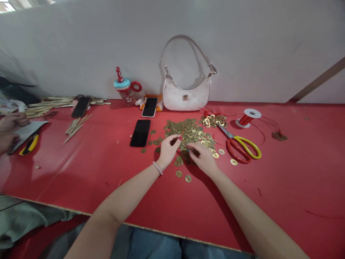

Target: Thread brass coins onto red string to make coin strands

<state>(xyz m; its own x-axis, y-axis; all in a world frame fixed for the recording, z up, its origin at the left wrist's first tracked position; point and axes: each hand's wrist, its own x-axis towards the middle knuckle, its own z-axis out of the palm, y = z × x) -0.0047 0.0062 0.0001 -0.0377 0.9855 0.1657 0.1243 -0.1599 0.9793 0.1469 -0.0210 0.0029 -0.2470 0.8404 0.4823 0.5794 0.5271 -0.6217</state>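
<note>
My left hand [168, 150], with a beaded bracelet at the wrist, pinches a thin red string [183, 132] between thumb and forefinger. Close by on the right, my right hand [204, 158] has its fingers pressed together at the string's lower part; whether a coin is also between them is too small to make out. Both hands are over the near side of a pile of brass-coloured coins with square holes [185, 126]. A few loose coins [188, 178] lie just below the hands.
Scissors [229, 136] and a spool of red string [246, 118] lie right, near strung coins [212, 121]. Left are a black phone [140, 133], another phone [150, 107] and a cup [126, 91]. A handbag [185, 95] stands behind. A co-worker's hands [10, 129] are far left beside a yellow cutter [29, 144].
</note>
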